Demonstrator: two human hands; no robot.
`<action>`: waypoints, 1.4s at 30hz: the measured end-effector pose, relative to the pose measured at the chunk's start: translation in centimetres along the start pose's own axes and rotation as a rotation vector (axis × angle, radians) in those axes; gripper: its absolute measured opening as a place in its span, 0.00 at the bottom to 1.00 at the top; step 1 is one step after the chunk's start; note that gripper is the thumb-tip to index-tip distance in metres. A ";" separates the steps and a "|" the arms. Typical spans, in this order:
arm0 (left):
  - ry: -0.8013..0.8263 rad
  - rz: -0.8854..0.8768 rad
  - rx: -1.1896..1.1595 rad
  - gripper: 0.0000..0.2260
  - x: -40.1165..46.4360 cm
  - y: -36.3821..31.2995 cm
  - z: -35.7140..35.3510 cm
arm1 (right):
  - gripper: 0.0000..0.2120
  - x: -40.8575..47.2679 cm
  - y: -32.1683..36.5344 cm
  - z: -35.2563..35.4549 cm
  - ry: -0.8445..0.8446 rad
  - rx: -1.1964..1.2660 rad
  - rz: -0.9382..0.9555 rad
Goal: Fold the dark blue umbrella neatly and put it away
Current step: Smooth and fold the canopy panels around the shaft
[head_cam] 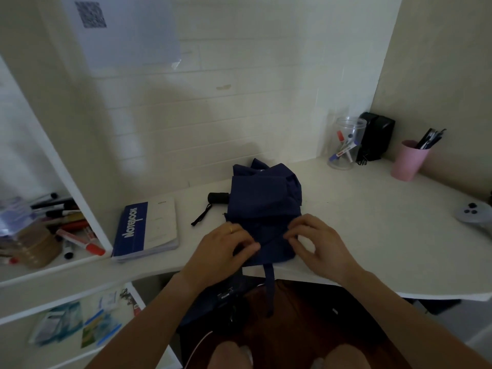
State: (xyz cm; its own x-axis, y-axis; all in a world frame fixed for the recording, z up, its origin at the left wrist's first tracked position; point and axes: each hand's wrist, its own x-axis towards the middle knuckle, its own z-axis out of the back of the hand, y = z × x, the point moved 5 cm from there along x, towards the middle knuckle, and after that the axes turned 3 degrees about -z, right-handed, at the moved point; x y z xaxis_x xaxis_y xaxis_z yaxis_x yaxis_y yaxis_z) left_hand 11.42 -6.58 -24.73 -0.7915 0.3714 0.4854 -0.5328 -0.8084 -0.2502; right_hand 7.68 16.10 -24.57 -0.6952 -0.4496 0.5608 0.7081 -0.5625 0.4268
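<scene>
Umbrella: we see the dark blue umbrella [262, 206] lying on the white desk [372, 209], collapsed, its cloth gathered into a loose, flattish bundle that runs from under both hands away toward the wall.
Progress: we judge the folding partly done; the canopy is bunched but not yet rolled tight or fastened, and nothing has been put away.
Strap: a dark blue strap [270, 286] hangs off the desk edge, between the two wrists, not wrapped round.
Handle: the black handle [218, 197] with its cord pokes out beyond the left hand, on its far side.
Left hand [229, 242]: fingers curled, pinching a fold of cloth at the bundle's near end.
Right hand [316, 241]: fingers bent, their tips pinching the cloth just beside the left hand's fingertips.
Nearby: a notebook [147, 227] lies out to the left of the left hand.
</scene>
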 end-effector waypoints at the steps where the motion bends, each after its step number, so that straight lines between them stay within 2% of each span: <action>1: 0.011 0.010 0.005 0.14 0.7 0.2 -0.3 | 0.07 1.1 0.1 -0.3 0.001 0.005 0.000; 4: 0.214 0.019 0.153 0.23 1.6 1.6 -2.3 | 0.11 3.3 -0.9 -2.3 0.204 -0.081 -0.056; 7: 0.418 0.118 0.212 0.32 0.7 3.7 -3.7 | 0.24 2.8 -3.1 -4.3 0.432 -0.213 -0.091; 9: 0.472 0.163 0.220 0.36 0.2 4.5 -3.8 | 0.30 2.3 -4.0 -4.8 0.561 -0.270 -0.098; 12: 0.531 0.158 0.279 0.38 0.1 4.9 -3.3 | 0.32 1.7 -4.4 -4.9 0.702 -0.325 -0.111; 13: 0.534 0.155 0.274 0.38 0.2 5.0 -3.1 | 0.32 1.8 -4.2 -4.7 0.685 -0.328 -0.101; 16: 0.424 0.115 0.240 0.35 0.7 4.5 -2.6 | 0.25 2.8 -2.6 -3.8 0.468 -0.264 -0.009; 17: 0.403 0.098 0.246 0.34 0.7 4.3 -2.7 | 0.25 2.8 -2.4 -4.0 0.459 -0.260 0.008; 21: 0.500 0.108 0.249 0.40 -0.8 5.4 -3.5 | 0.31 0.8 -3.9 -5.8 0.656 -0.365 -0.009; 24: 0.488 0.123 0.203 0.43 -1.4 6.1 -2.4 | 0.33 0.0 -4.1 -4.0 0.594 -0.254 -0.059; 26: 0.322 0.203 0.127 0.40 -1.6 6.0 -1.2 | 0.27 0.1 -3.5 -1.8 0.377 -0.115 -0.140; 29: -0.129 0.377 -0.032 0.27 -1.8 5.3 1.0 | 0.11 0.2 -2.8 0.7 -0.079 -0.017 -0.184; 30: -0.221 0.413 -0.125 0.23 -1.8 4.9 1.3 | 0.10 0.3 -2.8 0.9 -0.149 -0.002 -0.214; 34: -0.274 0.427 -0.275 0.12 -0.5 3.0 0.5 | 0.14 1.5 -3.2 -0.4 -0.084 0.058 -0.362; 37: -0.333 0.543 -0.449 0.04 0.3 2.9 0.4 | 0.16 2.7 -3.3 -0.6 -0.057 0.136 -0.374; 39: -0.331 0.544 -0.501 0.04 0.4 2.7 0.5 | 0.13 3.1 -3.0 -0.3 -0.040 0.213 -0.357; 42: -0.180 0.363 -0.395 0.12 0.0 1.5 0.6 | 0.09 2.8 -2.8 0.2 0.002 0.293 -0.388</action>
State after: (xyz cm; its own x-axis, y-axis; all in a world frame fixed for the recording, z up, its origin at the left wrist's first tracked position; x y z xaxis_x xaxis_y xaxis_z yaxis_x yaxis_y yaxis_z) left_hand 10.76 -8.06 -24.59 -0.8997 -0.0108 0.4364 -0.3347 -0.6247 -0.7055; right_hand 3.77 16.48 -24.04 -0.9151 -0.2465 0.3191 0.4009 -0.4703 0.7862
